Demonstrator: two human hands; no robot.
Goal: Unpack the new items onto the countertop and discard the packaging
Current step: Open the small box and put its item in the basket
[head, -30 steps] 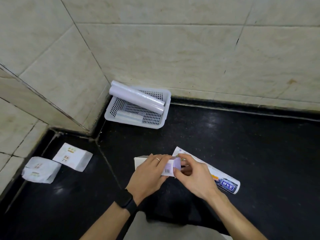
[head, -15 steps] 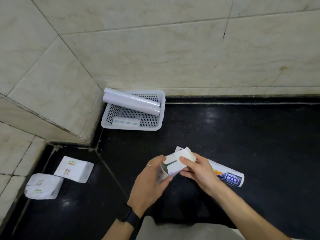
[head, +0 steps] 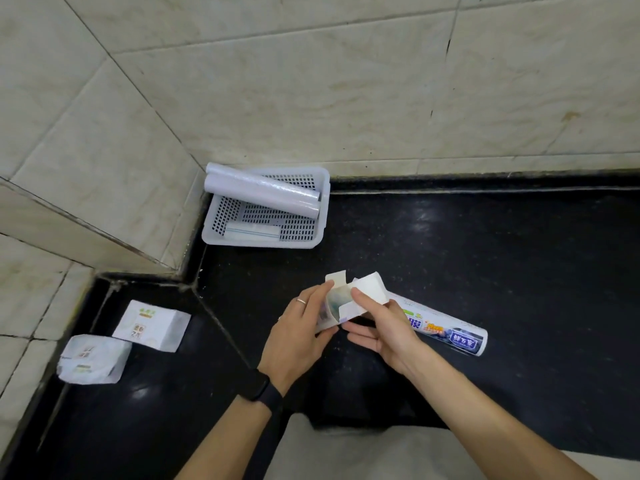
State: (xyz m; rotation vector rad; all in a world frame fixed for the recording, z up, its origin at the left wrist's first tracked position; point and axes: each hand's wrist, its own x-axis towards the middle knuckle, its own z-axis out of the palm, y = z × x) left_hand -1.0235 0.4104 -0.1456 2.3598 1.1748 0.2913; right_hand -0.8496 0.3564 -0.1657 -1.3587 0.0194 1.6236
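A small white cardboard box (head: 341, 303) is held above the black countertop (head: 485, 271), its end flaps folded open and its inside showing. My left hand (head: 299, 336) grips the box's body from the left. The thumb and fingers of my right hand (head: 381, 323) pinch an open end flap. Behind my right hand a printed roll in plastic wrap (head: 446, 329) lies on the countertop. What is inside the box cannot be made out.
A white perforated basket (head: 322, 209) stands in the wall corner with two white rolls (head: 263, 195) and a flat packet (head: 251, 232). Two white paper packs (head: 152, 323) (head: 91, 358) lie at the left on the countertop. Tiled walls close the back and left.
The box's end went from shut to open: the flaps now stand folded out. Both hands have lifted and tilted the box's open end upward.
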